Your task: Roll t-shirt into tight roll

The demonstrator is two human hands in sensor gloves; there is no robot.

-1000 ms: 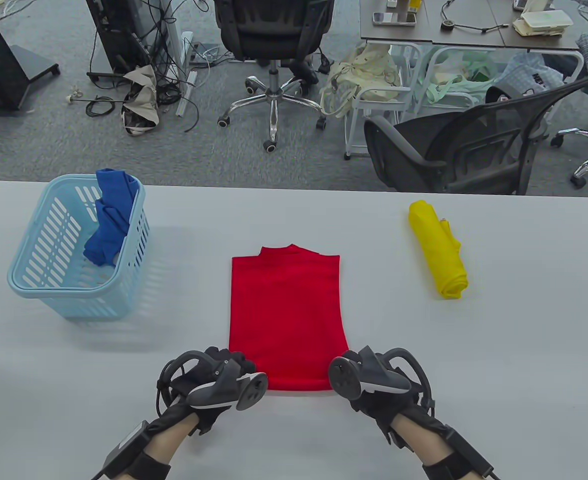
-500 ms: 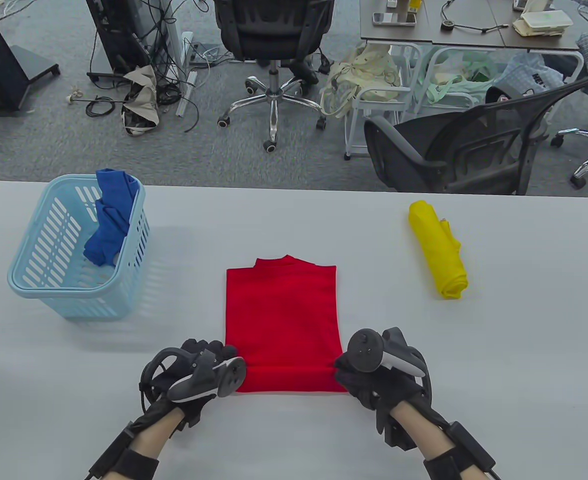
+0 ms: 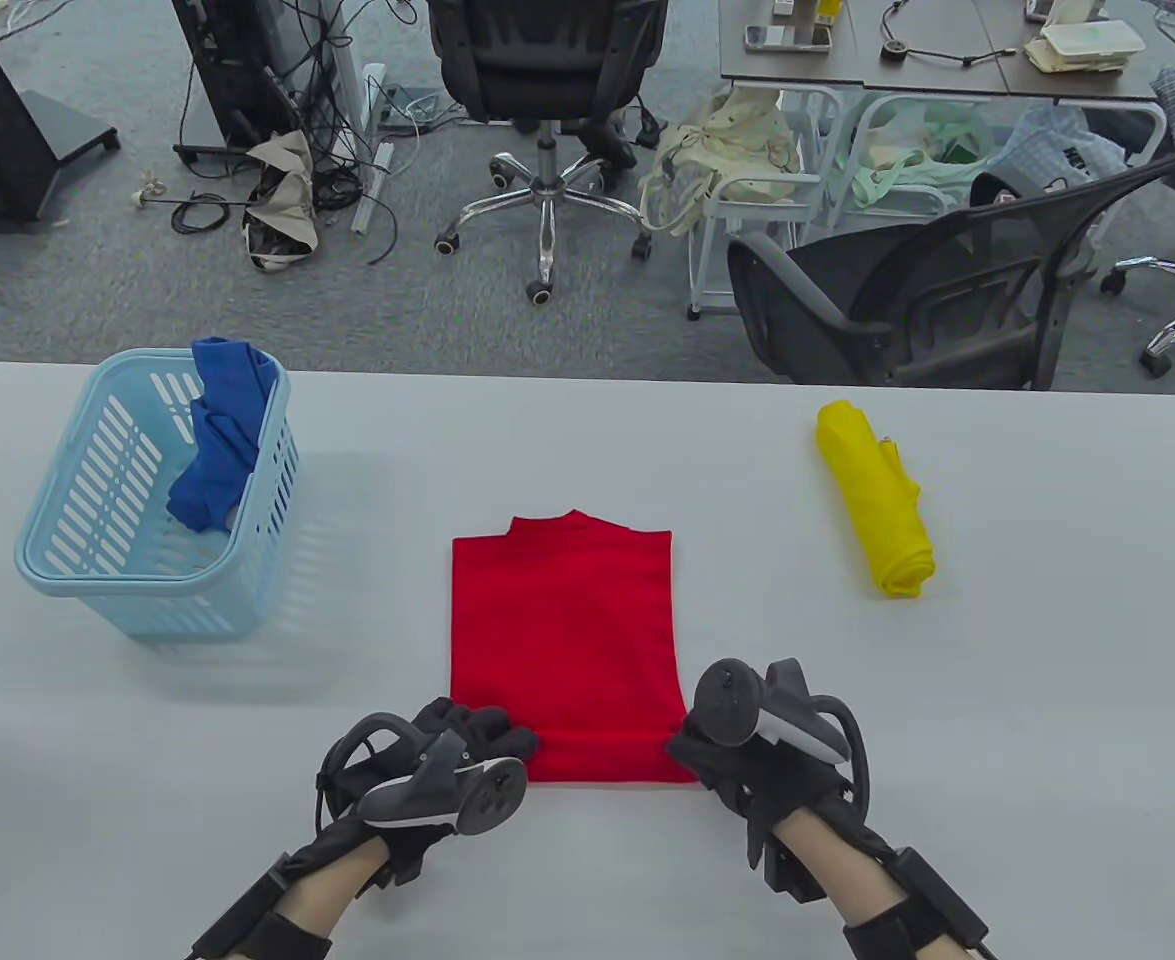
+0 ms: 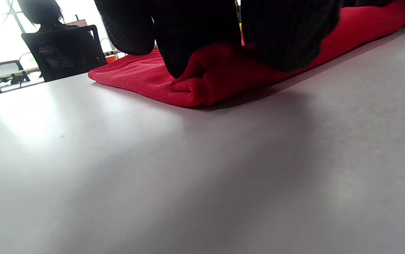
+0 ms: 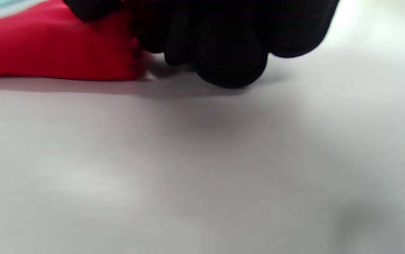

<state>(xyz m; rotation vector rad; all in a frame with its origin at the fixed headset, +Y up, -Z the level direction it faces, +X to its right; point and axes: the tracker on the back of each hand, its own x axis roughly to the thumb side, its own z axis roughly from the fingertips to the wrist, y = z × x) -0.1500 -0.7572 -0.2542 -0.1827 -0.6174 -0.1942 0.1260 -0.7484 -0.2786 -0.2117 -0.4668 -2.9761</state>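
The red t-shirt (image 3: 565, 640) lies folded into a narrow flat rectangle at the middle of the table, collar at the far end. My left hand (image 3: 482, 728) is at its near-left corner. In the left wrist view the gloved fingers (image 4: 188, 31) hold the bunched hem of the shirt (image 4: 216, 77), which is lifted into a small fold. My right hand (image 3: 695, 748) is at the near-right corner. In the right wrist view its curled fingers (image 5: 223, 46) sit at the shirt's edge (image 5: 47, 53), down on the table.
A light blue basket (image 3: 57, 580) holding a blue garment (image 3: 217, 440) stands at the far left. A rolled yellow t-shirt (image 3: 882, 500) lies at the far right. The grey table (image 3: 947, 700) ends at the far edge, with office chairs beyond it.
The red shirt has slid a little toward me and to the left. My left hand then moved right onto the near-left corner. My right hand has turned and stays at the near-right corner.
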